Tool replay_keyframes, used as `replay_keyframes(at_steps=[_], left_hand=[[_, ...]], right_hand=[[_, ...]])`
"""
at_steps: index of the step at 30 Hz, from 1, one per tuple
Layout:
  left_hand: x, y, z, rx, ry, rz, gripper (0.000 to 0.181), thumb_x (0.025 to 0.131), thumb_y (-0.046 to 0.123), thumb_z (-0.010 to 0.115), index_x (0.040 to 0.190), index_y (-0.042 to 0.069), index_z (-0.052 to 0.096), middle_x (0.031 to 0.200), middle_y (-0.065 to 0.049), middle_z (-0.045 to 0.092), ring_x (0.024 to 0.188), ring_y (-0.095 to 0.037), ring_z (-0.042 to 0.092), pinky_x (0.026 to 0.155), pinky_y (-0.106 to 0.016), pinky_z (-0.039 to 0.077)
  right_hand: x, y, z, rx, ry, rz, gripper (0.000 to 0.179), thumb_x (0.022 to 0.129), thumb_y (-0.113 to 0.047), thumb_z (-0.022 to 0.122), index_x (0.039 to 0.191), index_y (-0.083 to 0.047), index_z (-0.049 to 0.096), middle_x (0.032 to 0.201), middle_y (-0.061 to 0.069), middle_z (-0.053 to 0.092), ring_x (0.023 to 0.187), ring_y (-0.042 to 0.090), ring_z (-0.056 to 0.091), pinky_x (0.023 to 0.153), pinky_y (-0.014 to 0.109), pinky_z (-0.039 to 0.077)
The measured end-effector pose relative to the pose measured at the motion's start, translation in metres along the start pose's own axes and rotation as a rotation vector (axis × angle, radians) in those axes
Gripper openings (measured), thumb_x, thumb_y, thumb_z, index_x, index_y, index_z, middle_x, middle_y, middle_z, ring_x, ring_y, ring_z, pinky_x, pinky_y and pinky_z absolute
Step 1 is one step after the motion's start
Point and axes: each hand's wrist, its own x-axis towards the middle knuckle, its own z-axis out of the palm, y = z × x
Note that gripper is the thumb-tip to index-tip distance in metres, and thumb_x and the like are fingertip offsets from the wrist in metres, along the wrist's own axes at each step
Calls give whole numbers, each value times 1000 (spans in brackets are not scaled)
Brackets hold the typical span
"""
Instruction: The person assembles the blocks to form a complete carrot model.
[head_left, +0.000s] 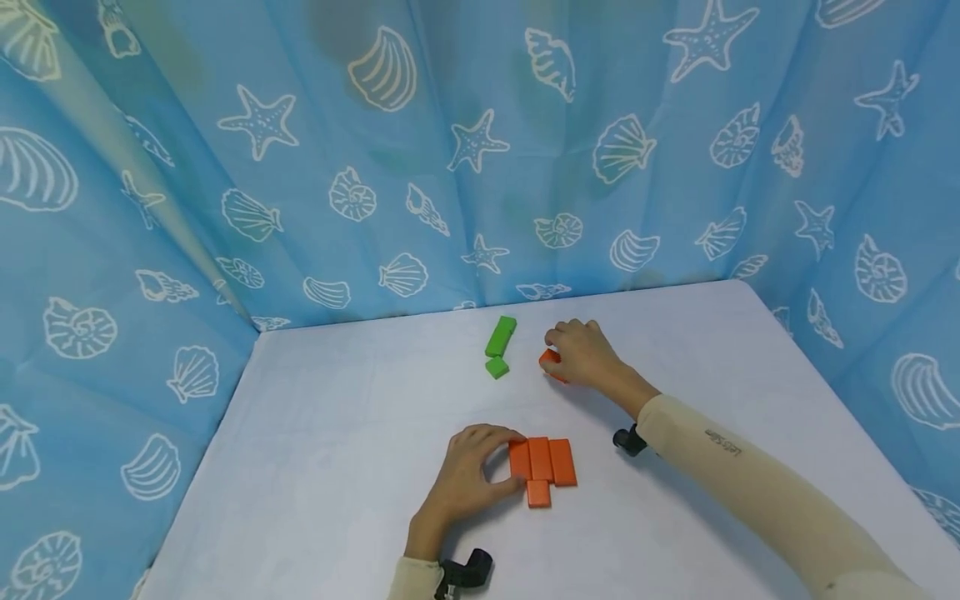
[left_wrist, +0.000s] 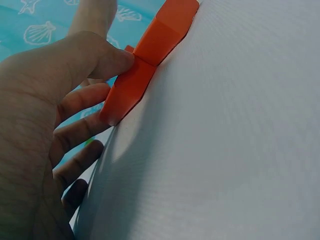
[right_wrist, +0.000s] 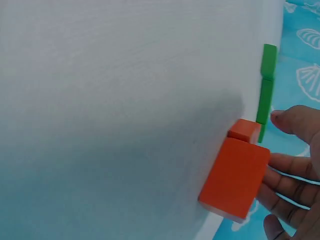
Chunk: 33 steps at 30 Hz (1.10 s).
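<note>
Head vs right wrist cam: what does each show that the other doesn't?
Head only: left hand pinching one of the clustered orange blocks, plus the beige sleeves.
Right wrist only: undersides of the right fingers, and the full broad face of a separate orange block, partly covered by the hand in the head view.
Both: right hand, green blocks, white table, blue shell-print curtain.

Blue curtain fabric (head_left: 517, 187) printed with white seashells (head_left: 384, 71) and starfish (head_left: 477, 142) hangs in folds behind and beside the white worktop (head_left: 337, 408).

White table (head_left: 337, 417) | orange blocks (head_left: 540, 458) in two spots | green blocks (head_left: 500, 337) near far edge
</note>
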Motion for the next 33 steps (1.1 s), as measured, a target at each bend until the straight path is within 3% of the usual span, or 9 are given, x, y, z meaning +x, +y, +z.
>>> replay_keyframes(at_steps=[6,12,22,33], left_hand=[[-2,3,3,-13,0,-4,45,83,43,73,125,33,65,126,16,59,125,-15,47,106,-50,33],[-5,4,6,-5,3,-5,44,83,46,72,125,34,64,126,17,60,125,-15,47,106,-51,34],[-5,4,4,12,19,8,44,83,45,72,125,34,65,124,17,60,124,-16,48,104,-51,35],[-2,3,-1,22,18,-4,44,83,45,72,124,34,65,124,16,60,124,-16,48,105,-52,35]], right_hand=[[0,1,10,-26,-33,34,31,85,-26,77,107,-5,69,95,7,65,90,28,54,82,45,39],[-11,-3,11,-9,32,-12,33,84,-29,79,107,-7,70,100,7,66,95,28,55,89,48,39],[-40,-17,-15,49,158,-121,30,84,-25,76,110,-10,72,108,5,69,104,26,58,97,51,38],[-86,-30,-34,120,192,-248,23,83,-27,78,104,-18,72,106,-4,68,105,20,58,95,47,38]])
